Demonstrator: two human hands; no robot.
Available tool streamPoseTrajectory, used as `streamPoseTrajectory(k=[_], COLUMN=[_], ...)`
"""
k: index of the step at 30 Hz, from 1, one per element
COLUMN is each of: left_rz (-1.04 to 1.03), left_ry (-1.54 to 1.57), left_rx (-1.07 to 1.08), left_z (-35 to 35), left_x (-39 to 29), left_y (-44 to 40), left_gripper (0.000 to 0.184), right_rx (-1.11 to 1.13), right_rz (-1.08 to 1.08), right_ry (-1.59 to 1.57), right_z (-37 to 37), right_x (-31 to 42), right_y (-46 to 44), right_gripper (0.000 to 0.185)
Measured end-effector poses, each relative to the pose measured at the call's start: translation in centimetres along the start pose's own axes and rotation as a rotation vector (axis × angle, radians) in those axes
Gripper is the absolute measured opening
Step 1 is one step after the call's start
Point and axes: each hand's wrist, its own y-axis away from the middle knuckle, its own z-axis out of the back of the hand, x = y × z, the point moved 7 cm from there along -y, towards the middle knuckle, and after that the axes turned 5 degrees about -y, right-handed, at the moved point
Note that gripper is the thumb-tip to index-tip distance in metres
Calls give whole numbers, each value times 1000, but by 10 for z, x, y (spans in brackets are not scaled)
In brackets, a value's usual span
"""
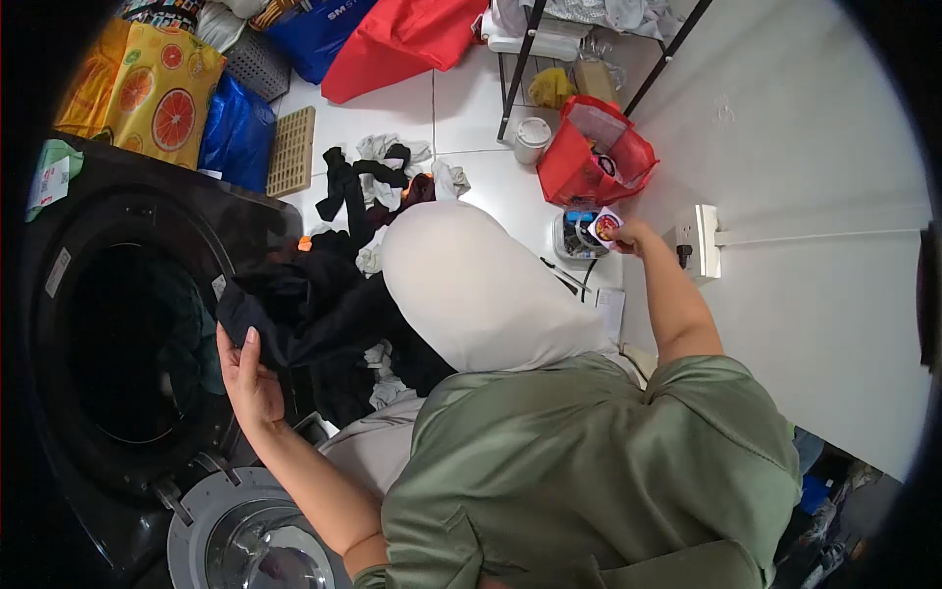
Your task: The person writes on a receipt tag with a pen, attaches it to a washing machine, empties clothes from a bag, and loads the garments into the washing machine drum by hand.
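My left hand (pixel 251 381) is closed on the edge of a black garment (pixel 304 309), thumb on top, beside the round opening of a black front-loading washing machine (pixel 231 226). The rest of the dark cloth hangs toward the floor by my knee. Inside the drum lies some dark green cloth (pixel 186 329). On the other side, my right hand (pixel 633 238) pinches a small white card with a round red and yellow print (pixel 606 227). It is held over a clear plastic container (pixel 567 245) that has blue and dark items in it.
The machine's glass door (pixel 231 491) stands open at lower left. Black and white laundry (pixel 378 182) lies on the tiles ahead. A red bag (pixel 608 123), a white lidded tub (pixel 532 139) and a metal rack (pixel 515 83) stand ahead right. A wall outlet (pixel 702 242) holds a black plug.
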Motion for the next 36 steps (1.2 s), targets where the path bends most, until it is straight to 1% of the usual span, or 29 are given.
streamPoseTrajectory(k=[3,6,7,10,11,14,15,18,19,20,22,23,26,27,29,31,36], left_rz=[31,36,44,50,41,62,73,106,133,160,156,154,178,203,195,174,197], left_ry=[-10,9,14,-15,-36,-42,-39,-53,-37,-23,-6,7,11,-92,-59,-24,-57], left_rx=[31,68,73,54,51,43,38,3,-21,-43,2,26,-16,-96,-51,8,-37], left_z=[1,-7,-11,-12,-11,-12,-9,-4,-2,0,-2,-4,3,9,3,1,2], left_x=[7,6,3,6,6,11,14,24,27,29,29,31,38,42,41,42,43], left_y=[0,3,4,5,5,10,11,11,12,13,15,16,16,17,16,15,20], left_gripper=[64,64,64,67,67,68,67,63,63,62,62,63,63,62,63,63,64], right_rx=[193,162,123,36,44,153,122,96,19,36,62,104,110,121,147,96,-52], right_rz=[-61,-99,-85,-107,-124,-75,-102,-61,4,36,98,113,92,90,83,81,22], right_ry=[-474,-785,-813,-735,-726,-685,-643,-264,-187,-303,-539,-751,-1026,-1056,-1122,-1138,-1092], right_z=[-14,-21,-26,-32,-33,-28,-25,-16,-10,-12,-8,-14,-37,-43,-55,-59,-64], right_x=[-24,-39,-47,-44,-45,-34,-28,-7,-11,-17,-28,-31,-25,-30,-40,-50,-76], right_y=[-13,-16,-23,-10,-12,-10,-2,10,-1,-12,-25,-20,28,28,28,26,10], right_gripper=[18,21,20,21,25,30,30,19,12,11,11,6,13,15,19,19,17])
